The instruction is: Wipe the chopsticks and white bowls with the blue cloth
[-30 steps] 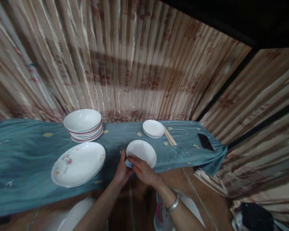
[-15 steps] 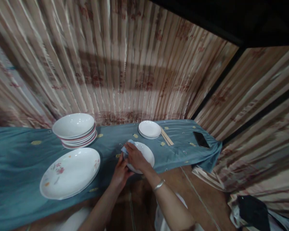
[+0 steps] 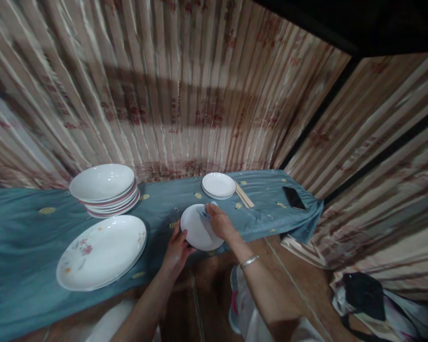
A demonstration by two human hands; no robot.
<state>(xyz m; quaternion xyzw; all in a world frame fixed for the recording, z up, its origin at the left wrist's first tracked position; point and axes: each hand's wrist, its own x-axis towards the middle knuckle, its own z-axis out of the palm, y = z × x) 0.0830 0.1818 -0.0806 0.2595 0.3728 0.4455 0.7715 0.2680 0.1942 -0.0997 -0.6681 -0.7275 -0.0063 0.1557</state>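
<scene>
A round white plate (image 3: pixel 196 230) is tilted over the table's front edge. My left hand (image 3: pixel 177 247) grips its left rim, thumb on top and fingers underneath. Pressed to the plate's upper right is a light blue cloth (image 3: pixel 210 209), mostly covered by my right hand (image 3: pixel 219 222), whose fingers close over it. A silver bangle (image 3: pixel 249 261) circles my right wrist. Just behind the plate sits a small stack of white saucers (image 3: pixel 219 184), with wooden chopsticks (image 3: pixel 244 195) lying beside it.
Large oval floral plates (image 3: pixel 103 251) lie at the left, in front of stacked white bowls (image 3: pixel 103 183). A black phone (image 3: pixel 294 197) rests near the right end of the blue tablecloth (image 3: pixel 164 194). Curtains (image 3: pixel 199 95) hang behind. A black bag (image 3: pixel 364 295) is at lower right.
My right hand has moved the cloth from the plate's left rim to its upper right. More of the plate's face shows, and the camera view has shifted slightly.
</scene>
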